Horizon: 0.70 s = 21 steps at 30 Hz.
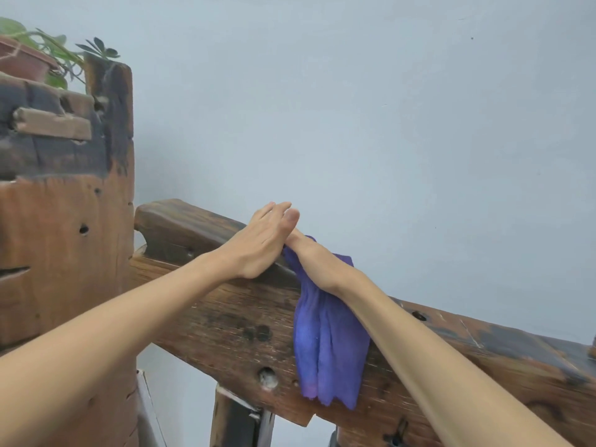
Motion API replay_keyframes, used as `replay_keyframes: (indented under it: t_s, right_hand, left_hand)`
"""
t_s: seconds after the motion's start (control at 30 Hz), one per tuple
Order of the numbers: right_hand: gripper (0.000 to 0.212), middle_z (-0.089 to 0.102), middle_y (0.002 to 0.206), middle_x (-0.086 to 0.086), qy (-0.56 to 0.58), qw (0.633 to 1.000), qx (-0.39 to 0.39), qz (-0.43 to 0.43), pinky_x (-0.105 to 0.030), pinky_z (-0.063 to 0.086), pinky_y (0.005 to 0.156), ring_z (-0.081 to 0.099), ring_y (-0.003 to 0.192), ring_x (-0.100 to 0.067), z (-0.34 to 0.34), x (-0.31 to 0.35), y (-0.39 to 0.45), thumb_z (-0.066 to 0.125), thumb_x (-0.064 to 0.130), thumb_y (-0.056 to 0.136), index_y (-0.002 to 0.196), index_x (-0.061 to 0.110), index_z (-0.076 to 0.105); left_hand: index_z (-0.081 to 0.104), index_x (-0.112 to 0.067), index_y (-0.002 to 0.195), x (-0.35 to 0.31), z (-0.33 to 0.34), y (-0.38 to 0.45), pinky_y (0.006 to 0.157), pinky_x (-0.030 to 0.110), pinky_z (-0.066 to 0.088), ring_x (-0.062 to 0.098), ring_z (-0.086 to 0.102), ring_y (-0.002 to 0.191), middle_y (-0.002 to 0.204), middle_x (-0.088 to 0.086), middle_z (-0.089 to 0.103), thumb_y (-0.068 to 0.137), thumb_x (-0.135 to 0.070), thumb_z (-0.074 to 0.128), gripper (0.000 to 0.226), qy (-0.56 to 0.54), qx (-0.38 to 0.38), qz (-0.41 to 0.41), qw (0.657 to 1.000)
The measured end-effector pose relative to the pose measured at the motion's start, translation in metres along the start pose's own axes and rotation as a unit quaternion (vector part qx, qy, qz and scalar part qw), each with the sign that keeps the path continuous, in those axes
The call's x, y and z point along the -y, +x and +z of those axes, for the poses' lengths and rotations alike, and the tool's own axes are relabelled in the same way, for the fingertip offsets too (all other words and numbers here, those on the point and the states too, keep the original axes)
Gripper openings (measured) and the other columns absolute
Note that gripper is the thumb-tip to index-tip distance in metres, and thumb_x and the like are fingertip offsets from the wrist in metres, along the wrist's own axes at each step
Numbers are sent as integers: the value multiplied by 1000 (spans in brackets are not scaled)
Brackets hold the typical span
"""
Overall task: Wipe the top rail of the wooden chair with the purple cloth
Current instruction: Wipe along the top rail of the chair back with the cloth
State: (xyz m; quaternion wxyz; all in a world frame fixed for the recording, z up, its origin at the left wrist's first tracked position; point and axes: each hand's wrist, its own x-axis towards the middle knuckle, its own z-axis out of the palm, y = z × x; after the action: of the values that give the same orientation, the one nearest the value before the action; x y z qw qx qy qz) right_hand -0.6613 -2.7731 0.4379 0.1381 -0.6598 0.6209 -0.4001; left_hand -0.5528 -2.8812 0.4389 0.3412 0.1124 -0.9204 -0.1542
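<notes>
The wooden chair's top rail [200, 227] is a dark, worn beam that slopes down from the left to the right. A purple cloth [329, 343] is draped over it and hangs down the front face in folds. My right hand [311, 258] lies stretched along the rail on top of the cloth and presses it down, with its fingertips hidden under my left thumb. My left hand [258, 240] rests flat on the bare rail just left of the cloth, fingers straight and pointing away from me.
A tall wooden post [80, 253] of rough, partly blackened timber stands at the left. A potted plant [35, 56] sits on top of it. A pale blue wall [387, 108] is close behind the rail. Dark slats [235, 417] run down below the rail.
</notes>
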Motion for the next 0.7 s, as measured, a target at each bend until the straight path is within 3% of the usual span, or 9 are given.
replay_keyframes:
  t_s: [0.1,0.2,0.27,0.33,0.4,0.43,0.57,0.63,0.7]
  right_hand:
    - [63,27,169,9,188,976,-104,34,-35,16,129,23,154,-3,-4,0,2,32,49,105,162,24,29]
    - [47,44,159,0,281,925,-243,83,-36,28,125,38,147,-10,-4,-5,-4,38,33,108,154,22,44]
    - [43,51,153,-4,184,938,-272,111,-35,35,121,47,139,-13,-6,-8,-14,39,15,106,148,15,51]
    - [41,62,141,-8,-19,960,-247,127,-31,44,105,57,130,-22,-11,-10,-22,38,4,100,132,12,61]
    - [31,72,122,-10,-211,954,-166,134,-33,43,81,64,116,-32,-16,-16,-32,40,7,97,107,20,66]
    - [28,72,120,-9,-255,947,-137,137,-33,41,78,64,115,-35,-20,-19,-43,40,11,97,105,22,65]
    - [48,63,137,2,-317,937,-90,117,-47,35,113,54,131,-27,-33,-30,-75,26,29,98,134,26,56]
    - [57,47,153,2,-439,891,-25,109,-53,20,123,42,142,-21,-35,-36,-81,18,29,101,153,22,38]
    - [59,30,163,3,-504,856,16,114,-54,13,125,28,152,-18,-35,-40,-80,17,33,105,163,24,20]
  left_hand:
    - [36,-6,152,2,-6,-2,123,41,14,33,21,151,161,18,31,96,-62,3,86,41,8,-32,999]
    - [55,-11,135,0,-6,-2,120,34,21,24,24,150,148,7,50,103,-46,39,51,51,23,-25,998]
    - [68,-12,115,-15,-2,2,112,36,34,25,45,135,130,7,64,101,-29,44,32,99,11,21,995]
    - [69,-11,97,-39,5,8,88,42,49,32,61,106,107,12,72,96,-20,43,28,128,26,39,991]
    - [60,-8,78,-59,16,12,71,40,46,39,64,93,97,19,71,91,-16,43,22,156,73,29,985]
    - [53,-9,72,-65,22,13,68,38,42,41,63,93,97,21,70,92,-17,43,23,168,93,26,981]
    - [62,-10,92,-82,39,10,74,39,34,39,61,103,104,21,67,101,-44,17,57,196,126,39,972]
    - [64,-15,90,-84,48,1,83,42,38,35,61,107,100,16,66,100,-59,3,76,185,121,33,975]
    - [65,-10,106,-82,55,-9,101,42,38,30,59,116,113,14,68,98,-63,4,82,227,77,48,970]
